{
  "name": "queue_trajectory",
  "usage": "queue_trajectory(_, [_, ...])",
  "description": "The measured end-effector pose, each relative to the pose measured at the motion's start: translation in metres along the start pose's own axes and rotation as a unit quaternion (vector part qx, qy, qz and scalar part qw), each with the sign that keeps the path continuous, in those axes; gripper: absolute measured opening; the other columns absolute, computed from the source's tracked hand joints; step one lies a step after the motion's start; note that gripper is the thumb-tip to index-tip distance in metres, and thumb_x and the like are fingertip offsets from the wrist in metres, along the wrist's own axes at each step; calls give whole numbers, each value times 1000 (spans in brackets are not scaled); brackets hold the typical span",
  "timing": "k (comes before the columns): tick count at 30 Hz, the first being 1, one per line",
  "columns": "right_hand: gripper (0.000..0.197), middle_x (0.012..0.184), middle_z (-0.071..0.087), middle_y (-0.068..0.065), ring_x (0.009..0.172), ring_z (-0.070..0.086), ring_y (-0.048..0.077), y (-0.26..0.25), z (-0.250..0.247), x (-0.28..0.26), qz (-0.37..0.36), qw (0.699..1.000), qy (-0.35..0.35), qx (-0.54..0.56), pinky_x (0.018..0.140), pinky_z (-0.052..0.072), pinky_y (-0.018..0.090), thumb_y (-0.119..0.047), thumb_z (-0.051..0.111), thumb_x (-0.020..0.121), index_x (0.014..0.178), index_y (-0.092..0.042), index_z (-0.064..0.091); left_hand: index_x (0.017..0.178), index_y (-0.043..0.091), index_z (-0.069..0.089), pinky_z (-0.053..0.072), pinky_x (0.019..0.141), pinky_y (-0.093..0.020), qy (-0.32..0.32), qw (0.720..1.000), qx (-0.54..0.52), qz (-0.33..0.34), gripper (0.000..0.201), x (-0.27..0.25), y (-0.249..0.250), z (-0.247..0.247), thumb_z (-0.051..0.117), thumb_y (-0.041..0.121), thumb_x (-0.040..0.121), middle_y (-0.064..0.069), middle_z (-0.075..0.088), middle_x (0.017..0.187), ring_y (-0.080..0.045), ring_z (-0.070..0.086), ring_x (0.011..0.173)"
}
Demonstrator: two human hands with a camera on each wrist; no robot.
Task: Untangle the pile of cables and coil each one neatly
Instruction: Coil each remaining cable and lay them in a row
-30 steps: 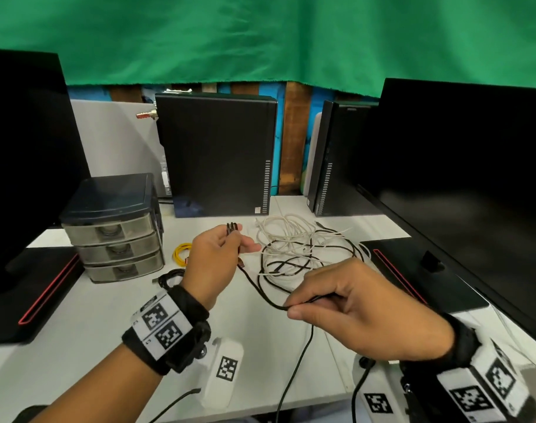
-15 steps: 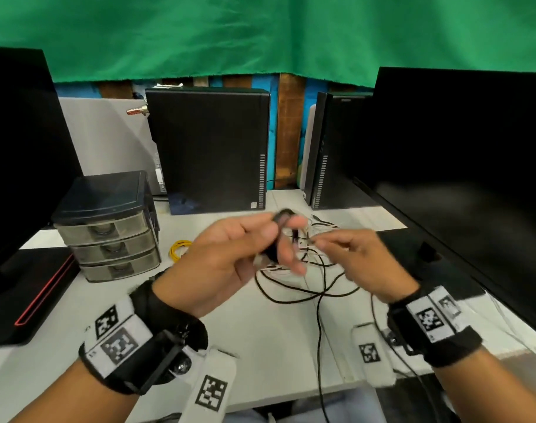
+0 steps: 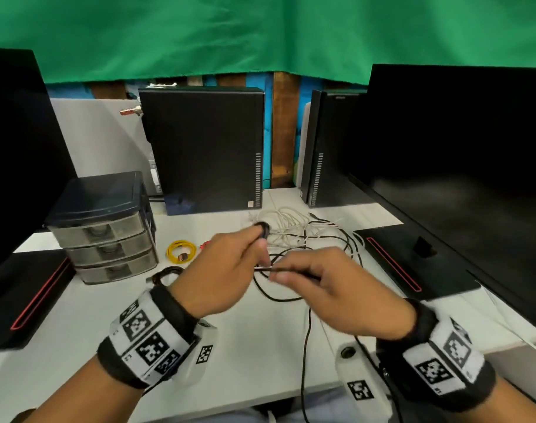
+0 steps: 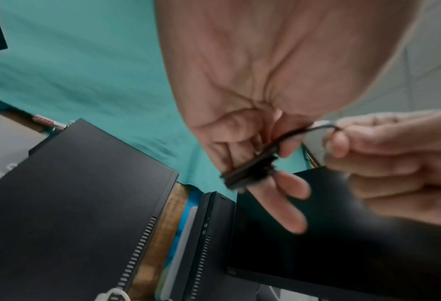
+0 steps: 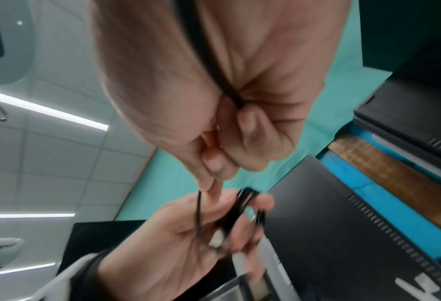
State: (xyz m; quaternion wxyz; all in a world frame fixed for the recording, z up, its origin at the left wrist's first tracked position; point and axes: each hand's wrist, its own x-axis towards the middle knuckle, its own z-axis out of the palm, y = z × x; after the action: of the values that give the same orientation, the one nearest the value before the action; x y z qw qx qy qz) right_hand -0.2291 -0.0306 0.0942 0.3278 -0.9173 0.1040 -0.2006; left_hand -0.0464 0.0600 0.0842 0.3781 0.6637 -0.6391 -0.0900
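Black cable (image 3: 265, 232): small coil wound round the fingers of your left hand (image 3: 221, 276), above the worktop (image 3: 77, 346). Your right hand (image 3: 336, 288) has a narrow pinching grip on its loose strand. Behind: tangled white cable (image 3: 286, 222); left: yellow coil (image 3: 181, 250).

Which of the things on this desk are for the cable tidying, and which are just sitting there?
For the job:
black cable, being wound round the left hand and fed by the right hand
white cable tangle
yellow coil
dark coil

Just sitting there:
drawer unit
computer tower
monitor
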Motion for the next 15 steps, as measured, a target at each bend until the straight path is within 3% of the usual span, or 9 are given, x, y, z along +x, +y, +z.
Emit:
queue_trajectory(2, [15,82,71,-8,72,63,11,7,-12,2,11,999,34,12,66,47,20,-19,60,100,100,-20,75,76,15,67,43,73,-21,-95,995,-23,0,46,-3,5,0,37,34,107,14,66,67,3,60,73])
queue_trajectory(4, [14,82,71,-12,73,64,6,17,-21,3,19,998,63,17,67,46,16,-16,63,98,100,-18,76,79,6,71,40,77,-12,-153,984,-85,-19,58,-5,11,-3,34,46,101,6,65,61,10,61,76])
queue_trajectory(5, [13,83,72,-10,76,66,7,22,-24,3,25,997,75,13,69,49,20,-17,63,97,100,-19,76,87,5,73,40,77,-12,-158,981,-107,-24,59,-4,11,-4,35,49,98,4,64,59,9,61,74])
queue_trajectory(7, [13,87,74,-5,83,69,12,31,-27,4,37,996,77,12,76,54,28,-21,64,97,100,-21,76,97,18,75,46,74,-20,-150,981,-120,-21,44,-3,8,-5,40,46,99,2,62,55,0,58,66])
queue_trajectory(10, [14,86,74,-13,78,67,2,36,-25,5,55,997,58,14,73,48,15,-18,65,96,102,-19,77,94,31,73,52,78,-42,-172,979,-102,-29,32,-4,0,-4,43,40,104,2,60,53,-16,55,62])
queue_trajectory(12, [14,79,71,-19,68,61,-2,38,-25,4,72,996,51,1,67,44,12,-20,65,96,103,-23,77,93,31,73,52,76,-41,-179,979,-89,-41,33,-4,-3,-3,44,43,103,1,59,53,-15,54,60])
queue_trajectory(13, [14,80,70,-18,68,59,-1,37,-26,4,80,995,59,-12,66,43,13,-23,66,95,102,-29,76,92,30,73,51,70,-37,-164,982,-77,-46,33,-3,-5,-3,45,42,103,-1,58,53,-13,53,57])
queue_trajectory(15, [13,88,69,-19,74,60,0,32,-37,2,81,992,93,-27,65,44,14,-27,67,94,102,-35,74,85,28,73,43,56,-24,-91,993,-24,-66,34,2,-15,-5,47,39,103,-1,54,52,-4,50,50])
